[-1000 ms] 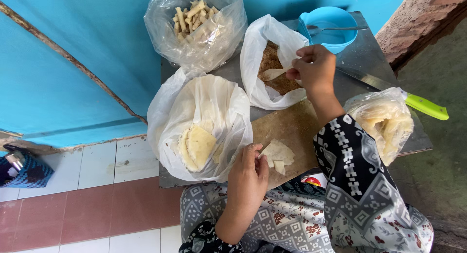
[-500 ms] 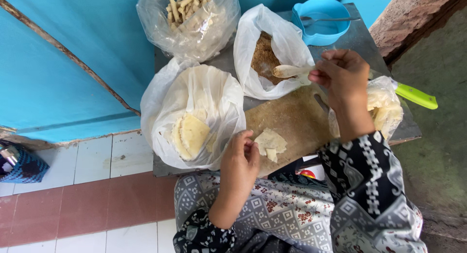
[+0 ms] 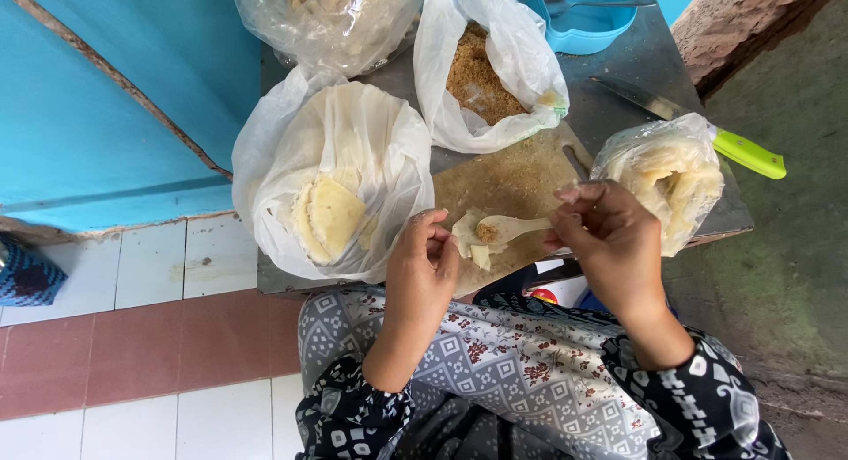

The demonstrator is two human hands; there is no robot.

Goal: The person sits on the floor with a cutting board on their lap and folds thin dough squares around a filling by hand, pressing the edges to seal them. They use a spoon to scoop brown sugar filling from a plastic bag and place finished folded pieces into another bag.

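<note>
Dough wrapper (image 3: 471,241) lies on the wooden cutting board (image 3: 521,177), at its near edge. Left hand (image 3: 426,264) pins the wrapper with curled fingertips. Right hand (image 3: 609,239) pinches a wooden spoon (image 3: 515,227), bowl resting on the wrapper's brown filling (image 3: 485,233).

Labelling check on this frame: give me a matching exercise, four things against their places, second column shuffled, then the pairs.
Things:
1. wooden spoon
2. knife
3. blue bowl
4. brown crumbs

Places:
A. top edge of the table, a metal spoon inside
B. in the right hand, over the dough piece
C. inside an open white bag
D. flat on the table behind the bag of pale pieces

Pairs: 1-B, 2-D, 3-A, 4-C
</note>
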